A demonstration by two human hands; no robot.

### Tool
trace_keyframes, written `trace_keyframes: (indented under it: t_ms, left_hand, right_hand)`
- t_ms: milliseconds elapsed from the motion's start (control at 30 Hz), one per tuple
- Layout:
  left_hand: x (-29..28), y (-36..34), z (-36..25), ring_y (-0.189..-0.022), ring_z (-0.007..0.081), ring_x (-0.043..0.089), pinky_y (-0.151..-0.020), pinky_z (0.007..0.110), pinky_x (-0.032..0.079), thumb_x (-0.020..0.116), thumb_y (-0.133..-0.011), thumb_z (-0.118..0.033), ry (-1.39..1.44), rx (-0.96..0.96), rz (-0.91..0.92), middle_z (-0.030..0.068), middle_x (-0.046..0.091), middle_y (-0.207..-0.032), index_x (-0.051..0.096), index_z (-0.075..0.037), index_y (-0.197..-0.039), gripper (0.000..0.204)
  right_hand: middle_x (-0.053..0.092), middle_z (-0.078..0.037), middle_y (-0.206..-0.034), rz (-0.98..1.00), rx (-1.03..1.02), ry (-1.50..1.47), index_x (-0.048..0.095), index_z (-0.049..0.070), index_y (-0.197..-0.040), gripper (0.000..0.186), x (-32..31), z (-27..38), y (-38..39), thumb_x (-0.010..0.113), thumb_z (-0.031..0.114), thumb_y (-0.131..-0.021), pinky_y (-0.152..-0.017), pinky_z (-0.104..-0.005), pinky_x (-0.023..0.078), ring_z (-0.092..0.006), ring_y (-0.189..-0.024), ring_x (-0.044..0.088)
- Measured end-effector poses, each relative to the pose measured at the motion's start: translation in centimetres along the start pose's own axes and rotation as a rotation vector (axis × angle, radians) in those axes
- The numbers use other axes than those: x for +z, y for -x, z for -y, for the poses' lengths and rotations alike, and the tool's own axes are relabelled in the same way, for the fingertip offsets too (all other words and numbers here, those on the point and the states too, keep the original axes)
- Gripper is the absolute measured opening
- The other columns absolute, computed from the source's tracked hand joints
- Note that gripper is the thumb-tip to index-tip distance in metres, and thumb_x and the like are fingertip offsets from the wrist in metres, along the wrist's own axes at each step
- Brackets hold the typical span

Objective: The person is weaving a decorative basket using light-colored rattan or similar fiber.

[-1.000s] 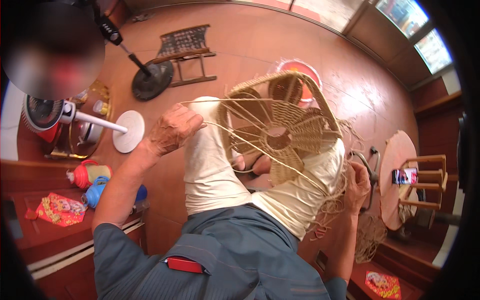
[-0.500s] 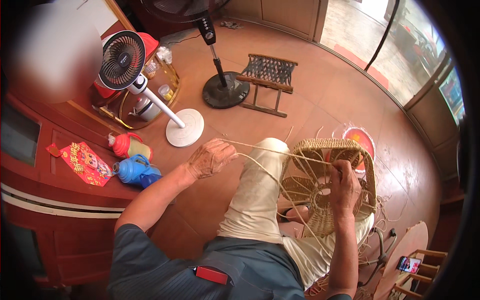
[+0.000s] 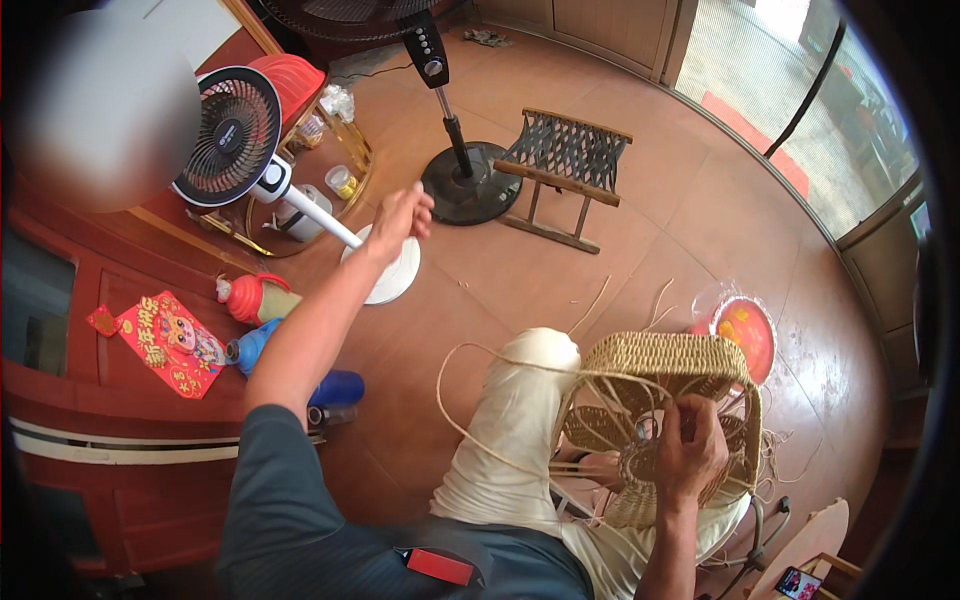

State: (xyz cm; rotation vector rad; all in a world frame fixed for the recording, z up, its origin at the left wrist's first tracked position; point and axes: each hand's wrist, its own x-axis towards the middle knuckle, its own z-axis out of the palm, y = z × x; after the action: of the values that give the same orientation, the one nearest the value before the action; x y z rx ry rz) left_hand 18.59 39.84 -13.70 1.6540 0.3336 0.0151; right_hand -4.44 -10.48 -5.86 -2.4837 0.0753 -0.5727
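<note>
A tan woven basket [image 3: 660, 352], with a thick braided edge and openwork inside, rests tilted on my lap beside my raised knee. My right hand [image 3: 695, 445] is closed at the basket's opening, pinching a thin tan cord [image 3: 438, 390]. From there the cord bows out leftward in a loose loop over my pale trouser leg and runs back toward the basket. Raised well away from the basket, my left hand [image 3: 400, 222] is before the white fan's base, its fingers loosely apart and no cord visible in it. The right fingertips are partly hidden.
A white fan [image 3: 232, 135] and a black fan's base [image 3: 470, 185] stand ahead, with a folding stool [image 3: 565, 160] to their right. A red basin [image 3: 745, 335] sits beyond the basket. Bottles, including a blue one [image 3: 338, 388], are at left. A phone [image 3: 800, 583] lies lower right.
My left hand has let go of the cord and swung up and forward. The cord, earlier stretched between both hands, now hangs in a slack loop. My right hand has shifted slightly lower.
</note>
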Motion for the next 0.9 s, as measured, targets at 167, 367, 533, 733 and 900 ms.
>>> trace_keyframes:
  t_ms: [167,367,533,733,900]
  left_hand:
    - [1.6,-12.6,-3.5,-0.057,0.0114,0.06,-0.061,0.036,0.063,0.052,-0.114,-0.044,0.206,-0.079,-0.089,0.0017,0.067,-0.079,0.07,-0.005,-0.106,0.044]
    - [4.4,-22.2,-6.2,-0.058,0.0142,0.061,-0.065,0.041,0.064,0.047,-0.116,-0.046,0.441,-0.067,-0.161,0.0041,0.068,-0.08,0.07,-0.004,-0.109,0.048]
    - [5.4,-26.6,-7.8,-0.063,0.0191,0.062,-0.069,0.047,0.066,0.046,-0.115,-0.051,0.625,-0.017,-0.239,0.0108,0.068,-0.083,0.066,0.0,-0.114,0.054]
    - [5.2,-29.4,-8.8,-0.064,0.0207,0.062,-0.074,0.049,0.066,0.05,-0.114,-0.049,0.62,-0.014,-0.33,0.0117,0.069,-0.084,0.065,-0.001,-0.11,0.05]
    - [4.7,-30.7,-9.2,-0.064,0.0209,0.063,-0.074,0.048,0.066,0.059,-0.112,-0.042,0.685,0.005,-0.376,0.0109,0.07,-0.084,0.067,-0.003,-0.103,0.041]
  right_hand:
    - [0.066,-0.006,-0.075,0.018,0.019,0.012,0.069,0.01,-0.093,0.017,0.2,0.3,0.0,0.084,0.004,-0.087,-0.06,-0.0382,0.048,-0.0242,-0.062,0.062]
    - [0.067,-0.005,-0.076,0.061,0.085,-0.009,0.07,0.009,-0.092,0.017,0.6,0.2,-0.3,0.083,0.001,-0.085,-0.056,-0.0352,0.045,-0.0205,-0.06,0.059]
    - [0.07,-0.005,-0.078,0.089,0.079,0.043,0.07,0.008,-0.091,0.018,0.9,-0.9,-0.1,0.085,0.001,-0.083,-0.057,-0.0356,0.047,-0.0217,-0.062,0.062]
    - [0.066,-0.002,-0.079,0.105,-0.029,0.04,0.072,0.004,-0.095,0.014,1.1,-1.4,-0.7,0.083,0.001,-0.089,-0.053,-0.0289,0.037,-0.0109,-0.057,0.049]
    - [0.067,-0.004,-0.078,0.08,0.02,0.045,0.071,0.004,-0.093,0.015,1.5,-1.4,-0.7,0.085,0.002,-0.087,-0.053,-0.031,0.038,-0.0146,-0.057,0.052]
